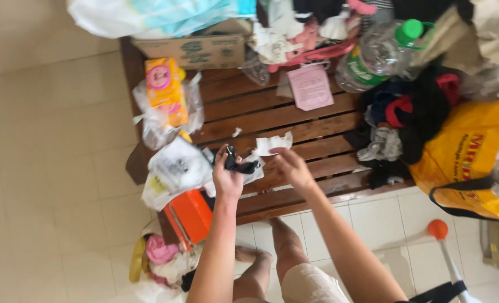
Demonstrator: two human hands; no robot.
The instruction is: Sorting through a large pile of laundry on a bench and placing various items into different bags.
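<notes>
The left hand [227,177] grips a small dark cloth [239,164] just above the wooden bench [272,115], mid-sorting, it seems. The right hand [290,168] hovers beside it, fingers loosely spread and empty; it would need to take the cloth's free end.

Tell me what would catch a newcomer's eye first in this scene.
Probably the two hands at the centre: the left hand grips a small black item while the right hand hovers beside it over a cluttered wooden slatted bench. Next, the bright yellow bag at right and the orange box below left.
</notes>
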